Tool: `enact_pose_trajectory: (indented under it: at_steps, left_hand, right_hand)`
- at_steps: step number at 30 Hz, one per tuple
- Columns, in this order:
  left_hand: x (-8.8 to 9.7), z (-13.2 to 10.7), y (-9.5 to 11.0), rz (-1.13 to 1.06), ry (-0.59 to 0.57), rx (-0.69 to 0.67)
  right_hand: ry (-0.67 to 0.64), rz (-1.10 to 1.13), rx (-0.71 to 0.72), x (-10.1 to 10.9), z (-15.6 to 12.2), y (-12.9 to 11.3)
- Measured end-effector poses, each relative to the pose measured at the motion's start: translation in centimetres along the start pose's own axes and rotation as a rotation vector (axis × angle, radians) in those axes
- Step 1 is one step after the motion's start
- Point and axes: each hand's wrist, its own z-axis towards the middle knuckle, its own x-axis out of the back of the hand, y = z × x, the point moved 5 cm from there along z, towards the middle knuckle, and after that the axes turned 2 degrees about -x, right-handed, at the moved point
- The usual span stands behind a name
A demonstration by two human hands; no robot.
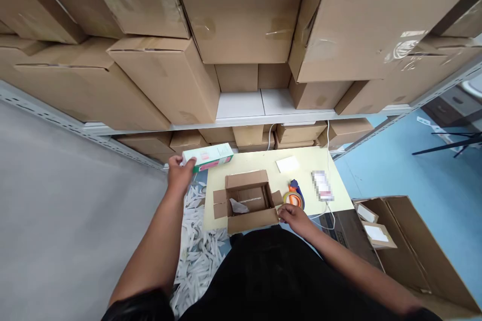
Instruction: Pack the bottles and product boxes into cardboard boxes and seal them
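My left hand (179,173) grips one end of a slim white, green and pink product box (211,157), raised past the table's left edge. On the table stands a small open cardboard box (246,179), its flaps folded outward. A crumpled piece of whitish, see-through wrapping (238,206) lies inside it. At the near right corner of that cardboard box, my right hand (293,215) is closed with its fingertips on the flap edge. Just beyond my right hand lies a blue and orange tape dispenser (295,193) with a roll of tape.
The pale yellow table (244,159) also bears a white pad (287,164) and a blurred-out item (322,185) near a white cable. Cartons fill the shelf (241,121) above. Paper strips (203,246) cover the floor at left; a large open carton (417,246) stands at right.
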Motion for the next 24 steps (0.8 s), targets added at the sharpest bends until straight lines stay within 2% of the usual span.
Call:
enact_pose_trajectory:
  at_steps: [2,4,7,9,11,15,18,21,24]
  left_hand:
    - [1.3,-3.2,-0.3,-0.228,-0.019,0.006]
    - [1.2,-7.3,-0.6,-0.348,-0.104,0.033]
    - [-0.5,-13.6,-1.4,-0.421,-0.219,0.085]
    - [-2.1,-16.8,-2.2,-0.407,-0.273,0.091]
    - [-3.6,-18.8,-3.2,-0.323,-0.332,0.106]
    - [-5.2,-20.1,-5.0,-0.136,-0.487,0.114]
    - [-5.5,-20.0,-5.2,-0.128,-0.565,0.021]
    - [-5.4,-19.6,-5.0,-0.122,-0.599,-0.064]
    - [-5.4,-19.2,-4.8,-0.012,-0.591,-0.155]
  right_hand:
    - [-0.014,0.032,0.062,-1.2,1.1,-2.6]
    - [0.009,0.098,0.108,-2.0,2.2,-4.8]
    - [0.019,0.133,0.106,-2.7,3.7,-6.6]
    - [0.034,0.016,0.063,-2.5,4.3,-6.8]
    - [0.074,-0.163,0.011,-2.0,4.6,-6.4]
    - [0.128,-0.469,-0.074,-1.8,4.7,-5.0]
    - [0.160,-0.600,-0.087,-2.5,4.7,-4.4]
    - [0.196,-0.674,-0.093,-3.1,4.8,-4.2]
    - [0.243,-0.736,-0.118,-3.2,4.9,-3.9]
